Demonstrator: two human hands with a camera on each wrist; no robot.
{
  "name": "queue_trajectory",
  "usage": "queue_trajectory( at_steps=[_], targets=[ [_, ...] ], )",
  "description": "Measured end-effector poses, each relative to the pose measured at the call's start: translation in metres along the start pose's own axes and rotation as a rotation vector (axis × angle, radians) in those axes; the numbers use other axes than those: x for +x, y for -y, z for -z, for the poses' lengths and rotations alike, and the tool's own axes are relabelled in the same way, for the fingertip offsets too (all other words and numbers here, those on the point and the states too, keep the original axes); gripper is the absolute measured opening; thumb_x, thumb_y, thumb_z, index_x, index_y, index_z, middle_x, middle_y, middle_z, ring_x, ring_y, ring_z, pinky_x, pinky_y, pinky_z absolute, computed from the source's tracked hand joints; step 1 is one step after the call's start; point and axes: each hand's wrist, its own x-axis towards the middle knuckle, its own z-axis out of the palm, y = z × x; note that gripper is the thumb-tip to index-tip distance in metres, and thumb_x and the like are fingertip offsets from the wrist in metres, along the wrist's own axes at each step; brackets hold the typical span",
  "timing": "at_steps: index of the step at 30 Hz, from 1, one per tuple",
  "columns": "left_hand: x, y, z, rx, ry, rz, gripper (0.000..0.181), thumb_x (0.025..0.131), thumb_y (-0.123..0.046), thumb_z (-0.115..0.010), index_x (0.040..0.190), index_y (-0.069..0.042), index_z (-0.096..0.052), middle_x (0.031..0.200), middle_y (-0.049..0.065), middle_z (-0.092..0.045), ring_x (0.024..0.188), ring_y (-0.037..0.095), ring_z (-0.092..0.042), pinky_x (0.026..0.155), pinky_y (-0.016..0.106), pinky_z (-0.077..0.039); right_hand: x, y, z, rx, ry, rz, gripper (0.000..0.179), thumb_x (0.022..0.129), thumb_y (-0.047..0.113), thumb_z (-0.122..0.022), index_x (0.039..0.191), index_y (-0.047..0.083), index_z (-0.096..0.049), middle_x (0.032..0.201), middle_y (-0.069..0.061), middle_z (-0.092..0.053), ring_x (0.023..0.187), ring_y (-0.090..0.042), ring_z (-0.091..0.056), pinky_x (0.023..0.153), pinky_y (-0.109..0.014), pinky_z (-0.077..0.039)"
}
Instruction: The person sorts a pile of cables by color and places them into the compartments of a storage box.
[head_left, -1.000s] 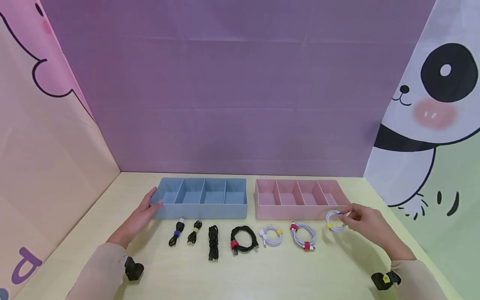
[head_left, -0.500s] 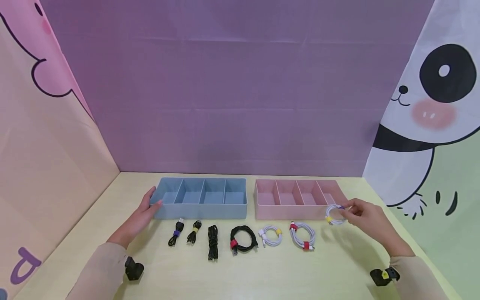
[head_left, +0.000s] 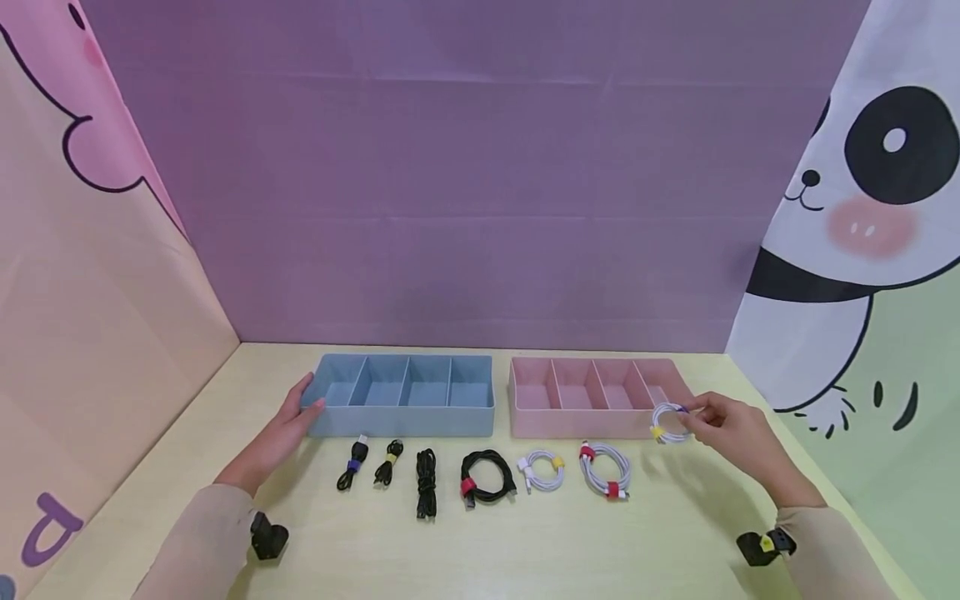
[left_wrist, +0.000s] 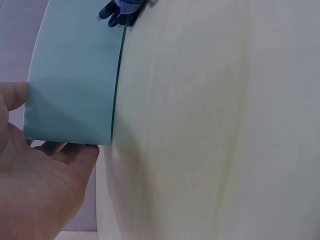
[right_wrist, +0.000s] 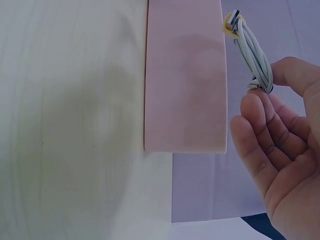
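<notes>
Purple cloth backdrop (head_left: 480,192) fills the upper middle of the frame, above a pale wood-grained surface (head_left: 555,558). Right of centre, raised off that surface, is a white coiled cable with a yellow strap (right_wrist: 252,55), which overlaps the front right corner of a pink four-compartment tray (head_left: 581,423); whether it touches the tray I cannot tell. Right hand (head_left: 738,433) has its thumb and fingers pinched together on the coil's edge, a hold that probably lets the loop stay open and hang free of the palm. Left of centre, a blue four-compartment tray (head_left: 401,422) stands beside the pink one, compartments facing up. Left hand (head_left: 273,437) grips its left end, thumb at the rim and fingers clamped against the end wall, likely to steady it. Below the trays lies a row, seemingly spaced so each item can be lifted singly: a black cable with a purple strap (head_left: 352,463), a black cable with a yellow strap (head_left: 388,462), a long black bundle (head_left: 426,485), a black ring-shaped coil with a red strap (head_left: 508,482), a small white coil (head_left: 542,486) and a larger white coil with red straps (head_left: 617,463)
</notes>
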Motion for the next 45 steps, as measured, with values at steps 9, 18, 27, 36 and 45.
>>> queue_trajectory(
  at_steps=[9, 18, 27, 36, 45],
  targets=[
    [0.004, 0.003, 0.0, -0.002, -0.003, -0.009, 0.081, 0.109, -0.047, -0.034, 0.158, -0.007, 0.017, 0.16, 0.03, 0.018, 0.144, 0.054, 0.014, 0.107, 0.078, 0.0, 0.008, 0.002, -0.005, 0.027, -0.01, 0.02, 0.026, 0.094, 0.024, -0.072, 0.105, 0.001, -0.07, 0.081, 0.0, -0.068, 0.07, -0.011, -0.059, 0.058, -0.024, -0.049],
    [0.003, 0.001, 0.0, 0.002, -0.005, 0.0, 0.083, 0.108, -0.049, -0.035, 0.158, -0.008, 0.017, 0.161, 0.029, 0.018, 0.144, 0.054, 0.013, 0.107, 0.078, 0.0, 0.016, 0.008, -0.01, 0.02, -0.037, -0.003, 0.028, 0.095, 0.029, -0.071, 0.104, 0.002, -0.071, 0.083, -0.001, -0.067, 0.074, -0.015, -0.056, 0.059, -0.025, -0.047],
    [0.001, -0.001, -0.002, 0.002, -0.023, -0.027, 0.08, 0.109, -0.043, -0.035, 0.158, -0.004, 0.015, 0.161, 0.031, 0.015, 0.145, 0.054, 0.012, 0.109, 0.075, 0.0, 0.025, 0.013, -0.016, 0.045, -0.056, -0.028, 0.028, 0.096, 0.029, -0.068, 0.106, 0.003, -0.07, 0.084, -0.003, -0.066, 0.077, -0.019, -0.056, 0.06, -0.027, -0.048],
    [0.001, -0.002, 0.0, 0.01, -0.008, -0.002, 0.081, 0.108, -0.048, -0.034, 0.158, -0.009, 0.016, 0.161, 0.029, 0.017, 0.144, 0.055, 0.012, 0.107, 0.077, -0.001, 0.037, 0.017, -0.02, 0.054, -0.067, -0.02, 0.026, 0.096, 0.027, -0.068, 0.106, 0.002, -0.07, 0.086, -0.004, -0.068, 0.077, -0.019, -0.057, 0.062, -0.028, -0.049],
    [0.001, -0.003, 0.001, 0.008, 0.006, 0.009, 0.083, 0.107, -0.051, -0.035, 0.158, -0.01, 0.017, 0.162, 0.026, 0.018, 0.144, 0.054, 0.013, 0.107, 0.077, 0.0, 0.045, 0.02, -0.022, 0.052, -0.052, -0.027, 0.022, 0.096, 0.024, -0.069, 0.103, 0.003, -0.07, 0.083, -0.003, -0.067, 0.076, -0.02, -0.057, 0.063, -0.03, -0.048]
  ],
)
